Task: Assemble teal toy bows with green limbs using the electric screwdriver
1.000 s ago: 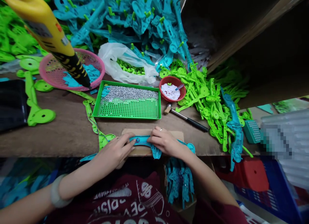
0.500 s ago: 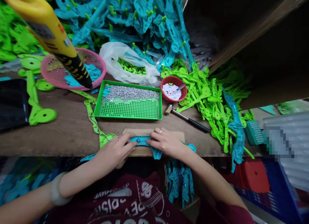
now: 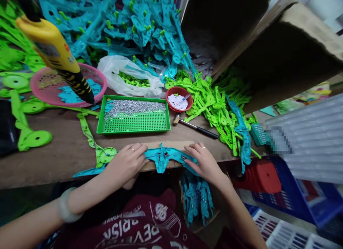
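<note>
A long blue plastic part [image 3: 161,157] lies across a piece of cardboard [image 3: 174,145] at the bench's front edge. My left hand [image 3: 130,157] is closed on its left stretch, the fingers bent over the top. My right hand [image 3: 204,159] grips the same part near its right end, thumb below and fingers above. A wire runs along the part, and a small dark piece sits by the right thumb. Left of my left hand lies a green plastic part [image 3: 105,155] with a wire along it. My hands cover both gripped stretches of the blue part.
Behind stands a green tray [image 3: 134,125] of small metal pieces, beside a red bowl [image 3: 179,99] and a hammer [image 3: 197,127]. A yellow power screwdriver [image 3: 57,58] hangs over a pink basket [image 3: 40,86]. Piles of blue [image 3: 144,24] and green parts [image 3: 211,102] rise behind.
My right hand has moved right along the blue part, uncovering its middle with the downward tab. My left hand still grips the left side. The whole view has shifted to the right.
</note>
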A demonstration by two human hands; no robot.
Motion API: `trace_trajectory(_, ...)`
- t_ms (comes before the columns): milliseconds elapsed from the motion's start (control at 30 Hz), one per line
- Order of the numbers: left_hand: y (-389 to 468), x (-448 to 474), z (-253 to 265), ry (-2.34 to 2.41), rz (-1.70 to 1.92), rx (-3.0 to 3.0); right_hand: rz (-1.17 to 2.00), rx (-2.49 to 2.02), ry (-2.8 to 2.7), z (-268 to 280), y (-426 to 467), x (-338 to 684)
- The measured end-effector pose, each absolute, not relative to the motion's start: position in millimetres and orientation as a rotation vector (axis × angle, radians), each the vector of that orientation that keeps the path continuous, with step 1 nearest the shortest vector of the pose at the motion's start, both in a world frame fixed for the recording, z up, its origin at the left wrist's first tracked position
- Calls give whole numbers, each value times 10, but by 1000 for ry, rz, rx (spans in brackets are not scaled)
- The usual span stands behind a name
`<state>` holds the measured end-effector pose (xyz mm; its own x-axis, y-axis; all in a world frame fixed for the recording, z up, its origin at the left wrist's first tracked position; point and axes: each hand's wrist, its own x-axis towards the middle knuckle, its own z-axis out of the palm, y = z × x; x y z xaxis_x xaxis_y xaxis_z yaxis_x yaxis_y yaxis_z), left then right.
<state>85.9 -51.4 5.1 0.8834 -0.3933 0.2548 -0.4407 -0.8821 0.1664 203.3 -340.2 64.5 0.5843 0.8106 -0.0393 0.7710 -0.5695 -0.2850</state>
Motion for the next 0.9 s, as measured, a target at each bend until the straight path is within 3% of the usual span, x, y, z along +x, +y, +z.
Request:
trace_trajectory(133, -565, 890, -103, -703, 374, 2744, 72, -2734, -1257, 590, -3650, 1678)
trace_trajectory(300, -557, 847, -193, -756, 325, 2680, -156, -2755, -1369, 491, -3230, 1510)
trace_trajectory(500, -557, 843, -188, -806, 408, 2729, 328, -2499, -1645, 540, -2886, 1919)
trace_trajectory(767, -595, 838, -191, -831, 452, 2771, 851, -2098, -958, 665, -3095, 2388)
trace_trajectory(900, -584, 795, -198, -917, 499, 2813, 810, -2054, -969, 704, -2965, 2490)
